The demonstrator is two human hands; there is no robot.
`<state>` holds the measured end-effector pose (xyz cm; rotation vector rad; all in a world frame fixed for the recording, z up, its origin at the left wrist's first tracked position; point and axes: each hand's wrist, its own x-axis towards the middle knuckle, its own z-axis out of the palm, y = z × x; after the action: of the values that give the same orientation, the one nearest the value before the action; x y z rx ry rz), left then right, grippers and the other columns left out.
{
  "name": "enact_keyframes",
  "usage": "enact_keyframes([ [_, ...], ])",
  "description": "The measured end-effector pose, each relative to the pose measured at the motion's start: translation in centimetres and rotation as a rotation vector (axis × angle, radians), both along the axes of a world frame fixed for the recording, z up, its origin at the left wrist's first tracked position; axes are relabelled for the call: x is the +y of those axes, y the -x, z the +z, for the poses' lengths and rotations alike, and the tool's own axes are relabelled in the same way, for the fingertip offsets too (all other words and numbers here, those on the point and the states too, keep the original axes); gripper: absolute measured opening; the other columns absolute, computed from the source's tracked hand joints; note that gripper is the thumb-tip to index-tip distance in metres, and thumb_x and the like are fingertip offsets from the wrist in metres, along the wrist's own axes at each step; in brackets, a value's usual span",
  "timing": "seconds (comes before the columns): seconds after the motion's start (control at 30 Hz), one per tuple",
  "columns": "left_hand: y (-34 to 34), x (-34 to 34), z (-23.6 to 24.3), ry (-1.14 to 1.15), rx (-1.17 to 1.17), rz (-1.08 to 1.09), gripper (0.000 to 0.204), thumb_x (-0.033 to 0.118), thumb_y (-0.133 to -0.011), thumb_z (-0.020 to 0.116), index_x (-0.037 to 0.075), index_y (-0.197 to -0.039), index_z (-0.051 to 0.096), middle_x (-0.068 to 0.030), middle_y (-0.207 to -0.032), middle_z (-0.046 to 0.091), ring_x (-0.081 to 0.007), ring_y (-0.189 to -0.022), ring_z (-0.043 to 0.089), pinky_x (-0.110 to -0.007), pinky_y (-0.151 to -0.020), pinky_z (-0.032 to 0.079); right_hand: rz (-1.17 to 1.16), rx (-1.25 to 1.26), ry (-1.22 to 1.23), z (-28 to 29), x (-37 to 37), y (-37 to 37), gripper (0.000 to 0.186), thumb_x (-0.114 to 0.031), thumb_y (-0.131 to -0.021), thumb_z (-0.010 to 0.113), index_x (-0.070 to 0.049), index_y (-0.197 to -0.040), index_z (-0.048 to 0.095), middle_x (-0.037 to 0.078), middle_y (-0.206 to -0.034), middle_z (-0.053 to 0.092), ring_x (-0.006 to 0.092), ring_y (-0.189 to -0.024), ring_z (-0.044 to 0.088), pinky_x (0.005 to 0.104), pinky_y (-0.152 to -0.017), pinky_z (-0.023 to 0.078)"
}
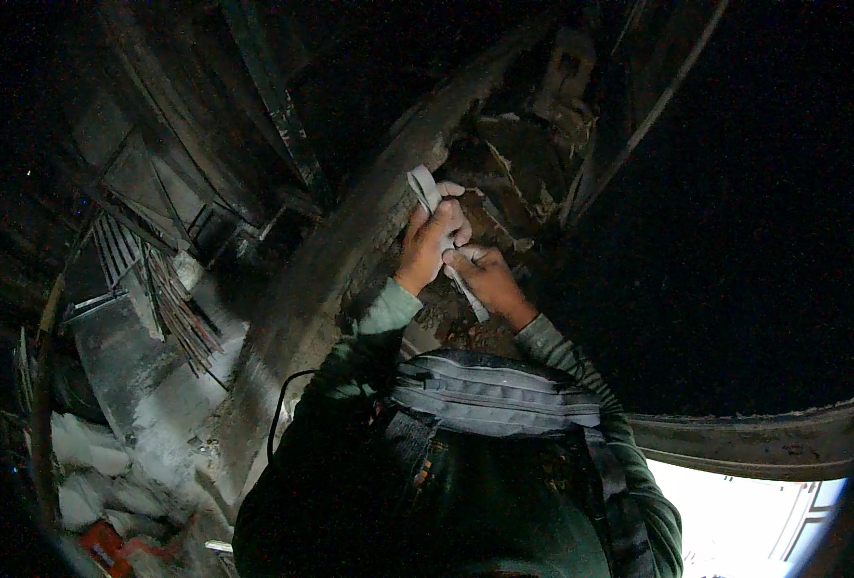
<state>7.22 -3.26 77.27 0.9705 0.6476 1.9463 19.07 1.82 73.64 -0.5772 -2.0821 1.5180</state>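
Note:
A pale, flat strip (423,183), perhaps cloth or a strap, runs through both of my hands. Its upper end is folded over into a loop above my left hand (429,241). That hand is closed around the strip, its fingers curled toward the right. Just below and to the right, my right hand (489,281) pinches the strip between thumb and fingers. The lower tail of the strip hangs down beneath the right hand's fingers. My hands are close together, almost touching. The stretch of strip between them is mostly hidden by the fingers.
A long concrete ledge (321,265) slants past my hands on the left. Beyond it lie a bundle of thin rods (171,308), white sacks (90,448) and a red object (107,547). Rubble (513,164) lies ahead. A dark bag (494,395) sits against my chest.

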Motion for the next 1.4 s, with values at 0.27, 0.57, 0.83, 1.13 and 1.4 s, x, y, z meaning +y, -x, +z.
enact_keyframes([
  [0.27, 0.1, -0.2, -1.2, 0.075, -0.153, 0.022, 0.04, 0.033, -0.088, 0.045, 0.003, -0.114, 0.039, 0.0015, -0.066, 0.032, -0.0113, -0.059, 0.038, -0.025, -0.052, 0.034, -0.085, -0.089, 0.024, -1.0, 0.3, 0.4, 0.031, -0.034, -0.079, 0.059, -0.003, -0.08, 0.063, 0.006, -0.06, 0.058, 0.0156, -0.054, 0.052, 0.0309, -0.055, 0.042],
  [0.57, 3.4, -0.4, -5.5, 0.112, -0.359, -0.011, 0.036, 0.029, -0.088, 0.046, 0.004, -0.114, 0.039, -0.0111, -0.099, 0.049, -0.0264, -0.09, 0.051, -0.039, -0.081, 0.042, -0.095, -0.028, -0.342, -2.1, 0.3, -0.2, 0.027, -0.031, -0.081, 0.057, -0.004, -0.082, 0.062, 0.016, -0.065, 0.056, 0.0268, -0.056, 0.053, 0.0361, -0.054, 0.042],
  [0.83, 3.8, -1.2, -4.6, 0.307, -0.322, 0.033, 0.028, 0.023, -0.086, 0.052, 0.003, -0.104, 0.043, -0.0144, -0.095, 0.054, -0.0328, -0.093, 0.055, -0.045, -0.084, 0.044, -0.008, 0.018, -0.352, -0.5, -0.1, -0.2, 0.019, -0.021, -0.083, 0.053, -0.003, -0.09, 0.056, 0.017, -0.065, 0.056, 0.0305, -0.058, 0.055, 0.0389, -0.055, 0.042],
  [1.13, 3.3, -1.7, -3.3, 0.439, -0.352, 0.042, 0.031, 0.022, -0.087, 0.049, 0.004, -0.112, 0.042, -0.0164, -0.106, 0.053, -0.0335, -0.105, 0.049, -0.044, -0.091, 0.038, 0.073, -0.026, -0.257, 1.1, -0.7, -0.8, 0.012, -0.013, -0.084, 0.05, -0.004, -0.089, 0.056, 0.008, -0.06, 0.054, 0.0175, -0.054, 0.054, 0.0312, -0.052, 0.042],
  [1.4, 3.8, -3.8, 1.6, 0.185, 1.726, 0.893, 0.037, 0.025, -0.081, 0.051, 0.013, -0.116, 0.046, -0.0094, -0.118, 0.046, -0.0302, -0.122, 0.029, -0.049, -0.102, 0.013, 0.157, 0.117, 0.002, 1.6, 0.1, -1.8, 0.018, -0.018, -0.088, 0.046, -0.002, -0.086, 0.054, -0.001, -0.058, 0.048, 0.0077, -0.052, 0.045, 0.024, -0.049, 0.037],
])
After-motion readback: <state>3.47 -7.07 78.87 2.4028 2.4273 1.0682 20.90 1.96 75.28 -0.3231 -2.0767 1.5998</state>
